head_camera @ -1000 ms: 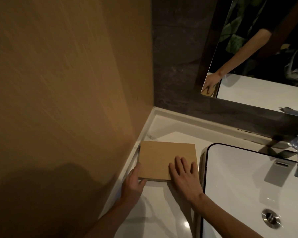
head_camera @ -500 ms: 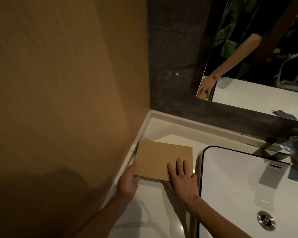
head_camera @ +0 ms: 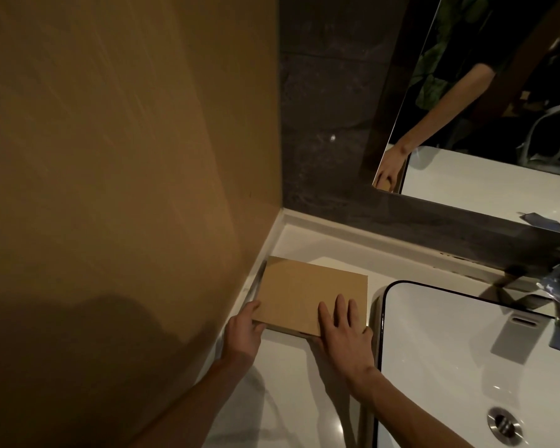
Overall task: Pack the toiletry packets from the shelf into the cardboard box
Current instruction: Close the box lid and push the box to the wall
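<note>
The right hand [head_camera: 343, 337] lies with fingers spread on the cardboard box [head_camera: 307, 295]; the left hand [head_camera: 243, 331] pinches its corner; beside the sink [head_camera: 466, 350], the box may slide in if pushed.

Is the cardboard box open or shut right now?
Shut: the cardboard box shows one unbroken flat top, with the right hand flat on it.

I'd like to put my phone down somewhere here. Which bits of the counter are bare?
Bare counter lies behind the cardboard box, up to the dark back wall, and nearer you, between both forearms. It is crowded where the left hand and right hand hold the box, squeezed between the tan wall and the sink.
</note>
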Tool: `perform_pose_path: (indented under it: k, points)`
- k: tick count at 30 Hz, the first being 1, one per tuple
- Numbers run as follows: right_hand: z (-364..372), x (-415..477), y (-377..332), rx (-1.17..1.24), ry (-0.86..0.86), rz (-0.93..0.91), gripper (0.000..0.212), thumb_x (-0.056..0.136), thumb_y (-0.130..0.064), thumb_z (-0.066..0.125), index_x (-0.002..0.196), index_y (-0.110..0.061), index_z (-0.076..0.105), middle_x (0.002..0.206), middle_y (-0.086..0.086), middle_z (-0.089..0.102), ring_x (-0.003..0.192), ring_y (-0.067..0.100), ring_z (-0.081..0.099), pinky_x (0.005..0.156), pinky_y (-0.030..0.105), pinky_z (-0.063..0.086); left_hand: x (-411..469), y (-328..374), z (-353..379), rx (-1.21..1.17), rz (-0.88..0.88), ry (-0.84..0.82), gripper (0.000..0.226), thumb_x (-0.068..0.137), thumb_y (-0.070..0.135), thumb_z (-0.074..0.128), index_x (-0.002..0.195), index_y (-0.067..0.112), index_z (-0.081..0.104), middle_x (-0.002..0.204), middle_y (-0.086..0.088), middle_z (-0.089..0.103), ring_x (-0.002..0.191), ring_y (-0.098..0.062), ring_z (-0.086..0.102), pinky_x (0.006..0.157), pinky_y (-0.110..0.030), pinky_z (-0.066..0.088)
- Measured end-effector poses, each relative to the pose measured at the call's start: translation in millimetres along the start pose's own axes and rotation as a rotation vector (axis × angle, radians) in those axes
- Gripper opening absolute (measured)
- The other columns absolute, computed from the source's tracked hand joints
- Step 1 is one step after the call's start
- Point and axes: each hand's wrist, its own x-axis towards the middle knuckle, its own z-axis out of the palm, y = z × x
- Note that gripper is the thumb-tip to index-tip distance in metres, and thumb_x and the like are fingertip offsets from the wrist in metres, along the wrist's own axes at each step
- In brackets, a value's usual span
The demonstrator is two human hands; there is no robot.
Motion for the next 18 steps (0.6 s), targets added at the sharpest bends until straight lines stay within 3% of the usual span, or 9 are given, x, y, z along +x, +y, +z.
perform_pose_path:
  k: [18]
  points:
    - [-26.5,47.0,14.5,-0.006,-0.028,0.026,0.067,0.098,-0.049,0.031,0.151,-0.021,0.002,0.158,0.019,-0.010,0.144,0.040,-0.010,0.104,0.064,0.028,44.2,30.5,9.3,-0.105,0.128,0.075,0.048,0.075,-0.007,0.070,0.120,0.006,0.061,0.105,-0.012,0.068,0.088,-0.021,0.064,0.081,-0.031,0.054]
